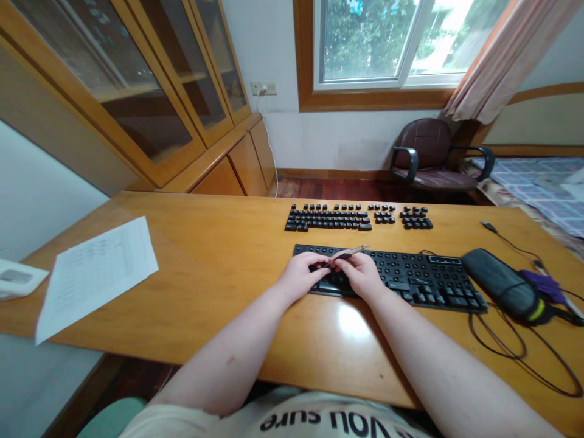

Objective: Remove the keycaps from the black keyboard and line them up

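Note:
A black keyboard (401,267) lies on the desk below both hands. Most of its key positions are bare, though some keycaps are still seated at its lower right. My right hand (362,277) is closed in a pinch on a thin dark tool (356,250) whose pale, narrow end points up and right; its exact kind is unclear. My left hand (303,274) meets the right one over the keyboard's left half, thumb and fingers pinched together. Something small and dark shows between the left fingers, too small to name.
Loose black keycaps (328,218) stand in rows behind the keyboard. On the right lie a dark zip case (506,283), a purple item (542,285) and looped cables (524,359). Paper sheets (98,274) rest at the left. An office chair (426,152) stands beyond the desk.

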Demonstrator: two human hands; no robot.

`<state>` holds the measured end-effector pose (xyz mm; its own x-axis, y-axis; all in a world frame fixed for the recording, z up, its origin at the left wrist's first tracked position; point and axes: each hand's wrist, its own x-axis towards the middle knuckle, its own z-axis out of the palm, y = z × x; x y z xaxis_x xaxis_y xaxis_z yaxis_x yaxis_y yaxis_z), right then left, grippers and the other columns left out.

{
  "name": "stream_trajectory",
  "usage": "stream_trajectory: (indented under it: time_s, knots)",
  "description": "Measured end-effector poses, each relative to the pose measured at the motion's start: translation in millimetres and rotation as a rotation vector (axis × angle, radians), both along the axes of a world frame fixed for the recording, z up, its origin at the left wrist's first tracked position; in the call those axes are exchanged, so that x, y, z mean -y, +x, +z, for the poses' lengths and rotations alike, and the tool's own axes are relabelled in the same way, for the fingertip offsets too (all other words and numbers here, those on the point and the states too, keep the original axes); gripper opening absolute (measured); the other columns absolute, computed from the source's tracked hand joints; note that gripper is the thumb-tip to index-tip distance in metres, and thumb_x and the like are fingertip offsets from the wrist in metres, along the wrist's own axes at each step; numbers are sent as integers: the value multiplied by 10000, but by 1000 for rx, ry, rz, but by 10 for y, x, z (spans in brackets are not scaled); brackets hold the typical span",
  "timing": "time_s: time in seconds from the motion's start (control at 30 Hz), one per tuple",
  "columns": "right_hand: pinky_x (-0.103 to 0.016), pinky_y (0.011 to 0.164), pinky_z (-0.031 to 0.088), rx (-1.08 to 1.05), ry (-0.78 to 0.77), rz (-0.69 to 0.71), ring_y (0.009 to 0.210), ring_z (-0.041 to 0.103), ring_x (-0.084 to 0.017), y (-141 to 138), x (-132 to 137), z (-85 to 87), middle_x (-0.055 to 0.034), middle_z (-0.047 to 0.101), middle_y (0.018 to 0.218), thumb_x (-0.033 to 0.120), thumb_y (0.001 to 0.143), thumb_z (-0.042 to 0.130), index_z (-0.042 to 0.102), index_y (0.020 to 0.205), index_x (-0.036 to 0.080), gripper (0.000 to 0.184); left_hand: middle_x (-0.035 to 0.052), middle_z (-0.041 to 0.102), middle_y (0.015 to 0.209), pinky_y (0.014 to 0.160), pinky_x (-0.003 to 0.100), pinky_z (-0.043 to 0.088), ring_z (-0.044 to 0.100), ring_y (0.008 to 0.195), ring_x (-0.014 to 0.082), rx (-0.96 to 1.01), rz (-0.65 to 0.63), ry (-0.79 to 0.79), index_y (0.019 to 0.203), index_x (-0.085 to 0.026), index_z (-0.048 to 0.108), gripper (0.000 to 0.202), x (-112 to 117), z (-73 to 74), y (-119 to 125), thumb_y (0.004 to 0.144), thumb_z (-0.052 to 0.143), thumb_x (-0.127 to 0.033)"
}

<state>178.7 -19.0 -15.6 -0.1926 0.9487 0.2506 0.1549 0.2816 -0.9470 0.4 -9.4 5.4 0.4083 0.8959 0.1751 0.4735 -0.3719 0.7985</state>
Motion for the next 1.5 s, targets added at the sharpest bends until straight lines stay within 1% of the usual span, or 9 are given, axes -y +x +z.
stream_trajectory:
  time_s: [0.2, 0.33, 0.53, 0.63, 0.87, 1.0, 1.2, 1.33, 1.5]
  knots:
    - [-349, 751, 517, 63, 79, 15, 775, 646, -202, -1, 13, 60, -60, 706, 835, 325, 827, 552, 705, 842, 192, 203, 32, 699, 981, 887, 333, 468, 622, 925, 185, 5, -8, -13, 944, -209, 696, 203, 7, -10, 10, 752, 631, -207]
    - [-352, 786, 511, -12, 70, -5, 802, 649, -202, -3, 18, 44, -58, 705, 829, 331, 836, 546, 699, 833, 191, 208, 28, 690, 1007, 878, 314, 464, 615, 924, 173, 68, -11, -20, 1005, -211, 673, 240, 13, -28, 21, 772, 619, -227]
    - [-338, 737, 527, -59, 11, -98, 729, 639, -185, -16, 10, 11, -56, 692, 777, 387, 807, 569, 688, 805, 175, 243, 11, 666, 778, 722, 282, 479, 592, 741, 154, -1, 72, -25, 865, -187, 687, 181, -10, -37, 17, 734, 660, -309]
    - [-326, 679, 541, -114, -69, -91, 661, 640, -178, -23, -3, 18, -53, 688, 719, 438, 782, 582, 681, 782, 168, 288, 12, 655, 767, 722, 287, 483, 592, 738, 157, 37, 72, -74, 823, -176, 673, 199, -17, -43, 17, 698, 691, -329]
    - [-314, 636, 534, -237, -97, -104, 599, 626, -161, -13, -15, 26, -41, 682, 682, 461, 774, 596, 651, 745, 174, 293, 48, 677, 867, 817, 313, 487, 627, 820, 158, 466, 1, -366, 858, -145, 653, 225, -5, -28, 42, 764, 621, -348]
    - [-304, 625, 521, -196, -60, -47, 610, 612, -157, 4, 2, 29, -42, 680, 688, 424, 798, 580, 666, 760, 173, 268, 38, 681, 839, 837, 322, 482, 637, 787, 139, 630, -38, -681, 815, -133, 616, 303, -27, -31, 28, 640, 748, -342]
    - [-298, 600, 517, -163, 52, 32, 617, 614, -161, 8, 58, 60, -45, 686, 715, 376, 816, 573, 687, 776, 185, 225, 3, 653, 733, 784, 261, 482, 628, 708, 100, 750, -15, -844, 745, -125, 573, 368, -65, -69, -32, 543, 822, -306]
    - [-326, 675, 528, 3, 272, 26, 708, 643, -177, 11, 89, 78, -52, 703, 789, 313, 830, 571, 695, 840, 210, 162, 1, 640, 765, 730, 227, 485, 621, 692, 90, 804, 12, -878, 744, -133, 539, 371, -79, -63, -47, 561, 816, -300]
    - [-309, 697, 528, 126, 469, 153, 729, 644, -163, -15, 101, 91, -41, 703, 771, 204, 830, 575, 677, 876, 221, 113, -3, 616, 789, 719, 234, 499, 611, 655, 85, 870, 70, -878, 739, -143, 500, 382, -95, -73, -42, 584, 804, -316]
